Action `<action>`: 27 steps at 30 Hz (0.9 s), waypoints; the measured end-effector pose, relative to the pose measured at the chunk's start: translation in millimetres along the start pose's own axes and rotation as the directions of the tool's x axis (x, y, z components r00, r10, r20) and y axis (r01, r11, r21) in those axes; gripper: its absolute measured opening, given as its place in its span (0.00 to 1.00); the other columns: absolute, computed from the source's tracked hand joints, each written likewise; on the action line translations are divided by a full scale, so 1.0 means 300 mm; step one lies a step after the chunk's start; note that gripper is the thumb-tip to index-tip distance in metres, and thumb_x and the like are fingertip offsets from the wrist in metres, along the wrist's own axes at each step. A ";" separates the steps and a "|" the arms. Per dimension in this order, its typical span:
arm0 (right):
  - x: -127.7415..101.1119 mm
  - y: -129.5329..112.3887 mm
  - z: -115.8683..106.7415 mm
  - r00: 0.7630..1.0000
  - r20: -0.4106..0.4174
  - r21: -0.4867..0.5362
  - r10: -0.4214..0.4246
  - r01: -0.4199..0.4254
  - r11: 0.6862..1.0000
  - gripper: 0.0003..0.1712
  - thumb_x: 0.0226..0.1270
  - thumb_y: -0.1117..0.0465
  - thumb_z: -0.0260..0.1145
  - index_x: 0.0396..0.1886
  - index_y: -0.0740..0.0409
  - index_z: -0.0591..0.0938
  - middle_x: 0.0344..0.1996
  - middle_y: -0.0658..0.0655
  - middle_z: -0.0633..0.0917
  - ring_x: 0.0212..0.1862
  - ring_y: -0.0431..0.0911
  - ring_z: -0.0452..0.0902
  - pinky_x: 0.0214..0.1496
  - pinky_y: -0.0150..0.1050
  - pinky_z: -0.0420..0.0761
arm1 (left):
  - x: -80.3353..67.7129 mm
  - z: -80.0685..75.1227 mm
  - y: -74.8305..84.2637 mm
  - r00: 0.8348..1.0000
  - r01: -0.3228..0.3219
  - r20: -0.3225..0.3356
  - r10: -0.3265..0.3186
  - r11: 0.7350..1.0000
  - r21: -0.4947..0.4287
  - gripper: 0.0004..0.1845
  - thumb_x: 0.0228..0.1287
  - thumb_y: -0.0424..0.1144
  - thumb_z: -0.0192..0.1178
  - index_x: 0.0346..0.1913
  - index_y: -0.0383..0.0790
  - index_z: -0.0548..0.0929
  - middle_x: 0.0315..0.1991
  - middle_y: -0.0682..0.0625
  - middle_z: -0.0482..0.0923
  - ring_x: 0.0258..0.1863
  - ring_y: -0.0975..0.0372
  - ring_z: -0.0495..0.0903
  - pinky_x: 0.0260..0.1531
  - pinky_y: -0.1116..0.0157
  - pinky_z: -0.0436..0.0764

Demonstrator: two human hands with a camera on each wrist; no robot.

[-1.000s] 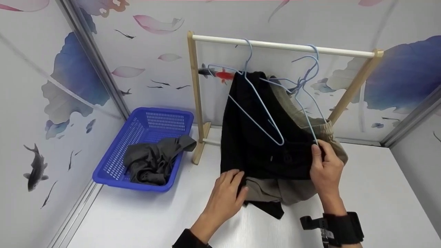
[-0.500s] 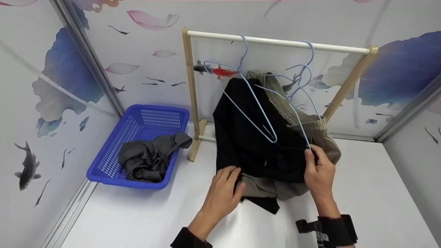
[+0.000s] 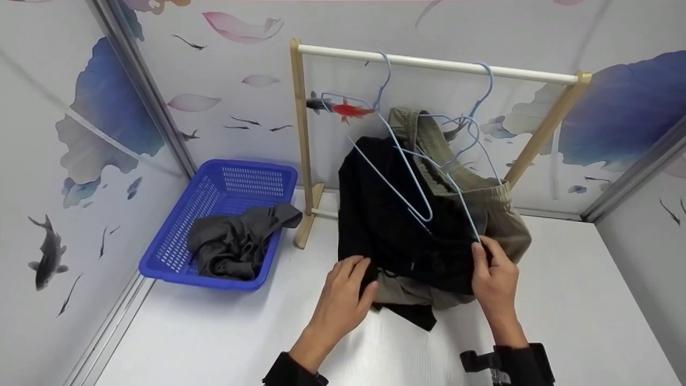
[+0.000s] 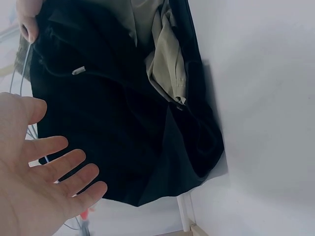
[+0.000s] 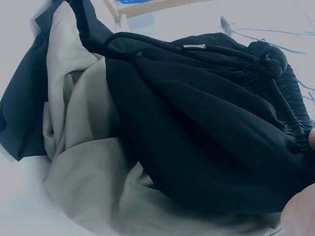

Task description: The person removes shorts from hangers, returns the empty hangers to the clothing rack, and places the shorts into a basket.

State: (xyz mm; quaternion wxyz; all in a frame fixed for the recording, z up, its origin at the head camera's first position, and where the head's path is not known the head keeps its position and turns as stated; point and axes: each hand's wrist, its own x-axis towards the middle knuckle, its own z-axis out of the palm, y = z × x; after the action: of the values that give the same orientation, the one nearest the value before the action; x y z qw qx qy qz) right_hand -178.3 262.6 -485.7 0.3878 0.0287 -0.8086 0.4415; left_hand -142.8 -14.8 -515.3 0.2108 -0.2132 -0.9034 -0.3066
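Black drawstring pants (image 3: pixel 396 236) hang in front of khaki pants (image 3: pixel 498 209). My right hand (image 3: pixel 496 276) pinches their waistband at the lower end of a light blue hanger (image 3: pixel 463 201). This hanger's hook curls below the rack's bar, off it. My left hand (image 3: pixel 343 300) lies at the left lower side of the black pants, fingers extended; in the left wrist view that hand (image 4: pixel 44 172) has spread fingers beside the cloth. A drawstring with a metal tip (image 5: pixel 194 47) crosses the black waistband in the right wrist view.
A wooden rack with a white bar (image 3: pixel 429 62) stands at the back. An empty blue hanger (image 3: pixel 383 88) hangs from it, overlapping the black pants; another hanger (image 3: pixel 489 86) bears the khaki pants. Left, a blue basket (image 3: pixel 161 262) holds a dark grey garment (image 3: pixel 230 241).
The black pants and their hanger have sunk, the upper left corner most, baring more of the khaki waistband. My right hand has lowered slightly, keeping its pinch; the left stays beside the cloth.
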 end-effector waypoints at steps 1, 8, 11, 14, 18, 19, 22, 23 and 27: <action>-0.002 0.001 0.001 1.000 0.006 -0.003 0.004 -0.004 1.000 0.07 0.71 0.73 0.65 0.45 0.69 0.86 0.37 0.67 0.89 0.40 0.24 0.76 0.47 0.20 0.70 | 0.000 -0.002 -0.001 1.000 0.001 -0.002 -0.001 1.000 0.001 0.22 0.76 0.43 0.60 0.64 0.32 0.80 0.60 0.40 0.78 0.62 0.49 0.77 0.61 0.50 0.77; -0.022 0.008 0.006 0.998 0.047 -0.047 0.039 -0.037 0.998 0.06 0.72 0.71 0.65 0.45 0.66 0.87 0.36 0.63 0.90 0.39 0.40 0.83 0.46 0.22 0.71 | 0.001 -0.012 -0.010 1.000 0.005 -0.015 -0.005 1.000 0.007 0.22 0.76 0.42 0.61 0.64 0.32 0.80 0.60 0.40 0.78 0.61 0.49 0.77 0.61 0.50 0.77; -0.031 0.013 0.004 0.998 0.058 -0.057 0.040 -0.037 0.998 0.06 0.72 0.72 0.65 0.44 0.66 0.87 0.35 0.64 0.90 0.37 0.43 0.82 0.45 0.22 0.71 | 0.002 -0.015 -0.012 1.000 0.002 -0.022 -0.002 1.000 0.006 0.22 0.76 0.43 0.61 0.64 0.32 0.80 0.60 0.40 0.78 0.61 0.49 0.78 0.61 0.50 0.78; -0.039 0.019 0.001 0.997 0.069 -0.055 0.039 -0.035 0.998 0.07 0.72 0.72 0.65 0.45 0.67 0.87 0.36 0.64 0.90 0.37 0.41 0.81 0.45 0.22 0.71 | 0.003 -0.018 -0.013 1.000 0.000 -0.030 0.000 1.000 0.006 0.22 0.75 0.42 0.62 0.63 0.32 0.80 0.60 0.40 0.78 0.60 0.48 0.78 0.60 0.50 0.78; -0.051 0.026 -0.004 0.996 0.078 -0.044 0.039 -0.036 0.998 0.07 0.72 0.73 0.65 0.45 0.67 0.87 0.36 0.65 0.89 0.37 0.34 0.79 0.45 0.21 0.71 | 0.002 -0.021 -0.015 0.999 -0.008 -0.044 0.008 1.000 0.006 0.22 0.73 0.41 0.64 0.63 0.31 0.80 0.59 0.39 0.79 0.60 0.48 0.78 0.60 0.49 0.78; -0.054 0.027 -0.005 0.996 0.082 -0.038 0.041 -0.038 0.999 0.07 0.72 0.73 0.65 0.45 0.68 0.87 0.36 0.65 0.89 0.37 0.32 0.79 0.45 0.21 0.71 | 0.002 -0.022 -0.016 0.999 -0.009 -0.047 0.009 1.000 0.006 0.22 0.73 0.40 0.64 0.63 0.31 0.80 0.59 0.39 0.79 0.59 0.48 0.78 0.60 0.49 0.78; -0.063 0.032 -0.007 0.995 0.090 -0.032 0.040 -0.037 0.999 0.07 0.72 0.73 0.65 0.45 0.68 0.87 0.36 0.65 0.89 0.39 0.29 0.78 0.45 0.20 0.70 | 0.001 -0.025 -0.018 0.999 -0.009 -0.052 0.009 1.000 -0.001 0.22 0.73 0.40 0.64 0.63 0.31 0.80 0.59 0.39 0.78 0.60 0.48 0.78 0.60 0.49 0.78; -0.066 0.034 -0.008 0.995 0.089 -0.032 0.039 -0.036 0.999 0.07 0.71 0.73 0.65 0.45 0.68 0.87 0.37 0.65 0.89 0.39 0.28 0.78 0.46 0.20 0.70 | 0.001 -0.025 -0.019 0.999 -0.008 -0.049 0.008 1.000 -0.001 0.22 0.74 0.41 0.63 0.63 0.31 0.80 0.59 0.39 0.78 0.60 0.48 0.78 0.60 0.49 0.78; -0.078 0.042 -0.012 0.995 0.093 -0.030 0.033 -0.030 0.999 0.07 0.70 0.74 0.66 0.44 0.69 0.86 0.39 0.67 0.89 0.42 0.28 0.79 0.49 0.19 0.70 | -0.003 -0.028 -0.020 0.999 -0.003 -0.041 0.003 1.000 0.002 0.22 0.74 0.41 0.63 0.63 0.31 0.80 0.60 0.39 0.78 0.61 0.48 0.78 0.60 0.49 0.78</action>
State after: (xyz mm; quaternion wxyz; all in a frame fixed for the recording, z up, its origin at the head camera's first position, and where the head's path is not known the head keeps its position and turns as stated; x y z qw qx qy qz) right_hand -164.8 265.9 -508.6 0.3428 0.0312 -0.8325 0.4341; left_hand -143.1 -24.9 -512.5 0.2299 -0.2078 -0.8989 -0.3096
